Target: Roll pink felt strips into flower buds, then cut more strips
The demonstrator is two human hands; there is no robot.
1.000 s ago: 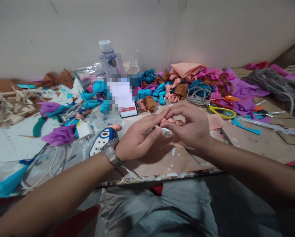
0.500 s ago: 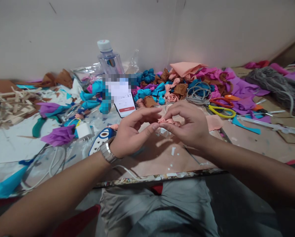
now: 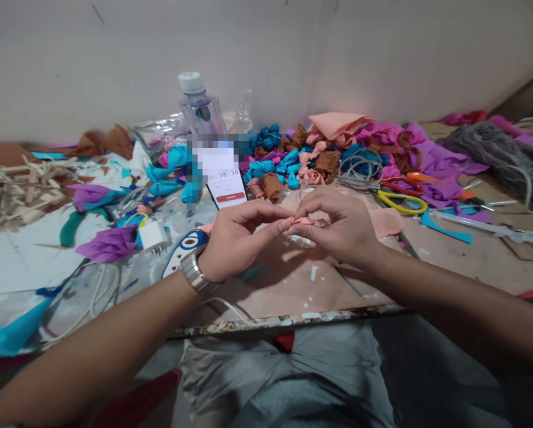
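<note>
Between my two hands, above the table, is a small peach crepe-paper flower (image 3: pixel 316 222), partly covered by fingers. My right hand (image 3: pixel 341 229) pinches it between thumb and fingertips. From the other side, my left hand (image 3: pixel 243 235), with a metal watch (image 3: pixel 195 270) on its wrist, closes thumb and fingers on the flower's left end. Beyond the hands lies a heap of twisted paper flowers in peach, blue and brown (image 3: pixel 311 169). A flat peach paper piece (image 3: pixel 385 222) rests just right of my right hand.
Behind my left hand a phone (image 3: pixel 226 184) leans before a water bottle (image 3: pixel 201 113). Yellow-handled scissors (image 3: pixel 402 202), a glue gun stick-like clear tool (image 3: pixel 493 226) and grey yarn (image 3: pixel 489 154) lie right. Left are a power strip (image 3: pixel 183 249), a white charger (image 3: pixel 153 236) and wood sticks (image 3: pixel 21 190).
My left fingertips have come down and closed onto the flower, where they were apart before. My right fingers have shifted slightly and cover more of it.
</note>
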